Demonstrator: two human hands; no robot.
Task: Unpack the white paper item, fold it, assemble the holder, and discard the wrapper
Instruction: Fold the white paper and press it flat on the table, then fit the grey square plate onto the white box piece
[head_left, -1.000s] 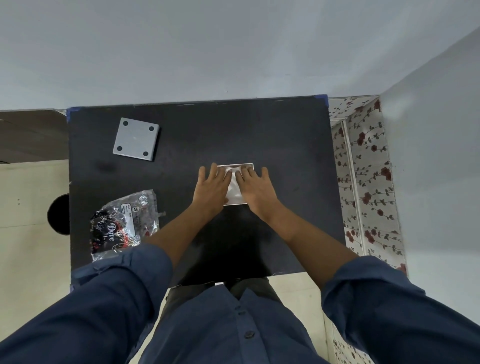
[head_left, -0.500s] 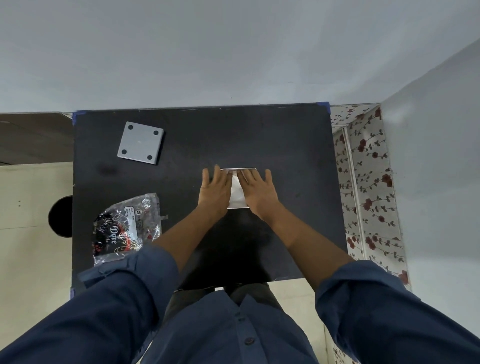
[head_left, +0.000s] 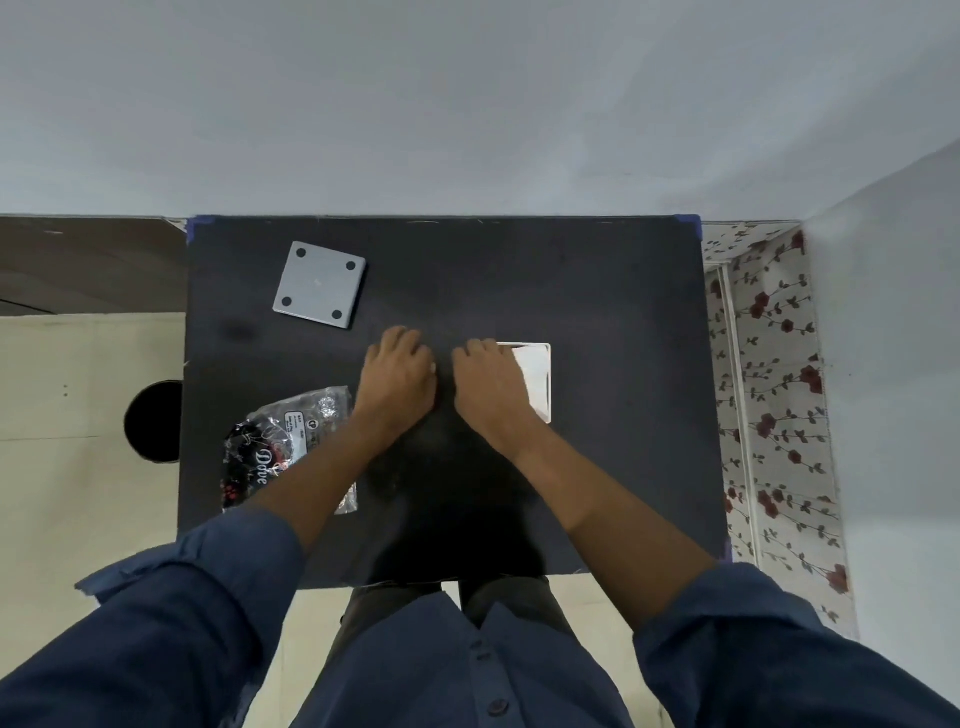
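The folded white paper (head_left: 536, 379) lies flat on the black table (head_left: 597, 291), right of centre. My right hand (head_left: 491, 389) rests on the paper's left part with its fingers curled, hiding that side. Just to the left, my left hand (head_left: 397, 374) sits on the bare table, fingers curled, with nothing in it. The grey square holder plate (head_left: 319, 285), with a hole in each of its corners, lies at the far left of the table. The clear plastic wrapper (head_left: 283, 447) with black print lies near the left edge, partly under my left forearm.
A wall stands right behind the table's far edge. A flowered cloth (head_left: 769, 395) hangs along the right side. A round black object (head_left: 153, 421) sits on the floor at the left. My body stands against the near edge.
Both hands were flat side by side on the paper. They have shifted left and curled; the left hand is now off the paper and the paper's right part is uncovered.
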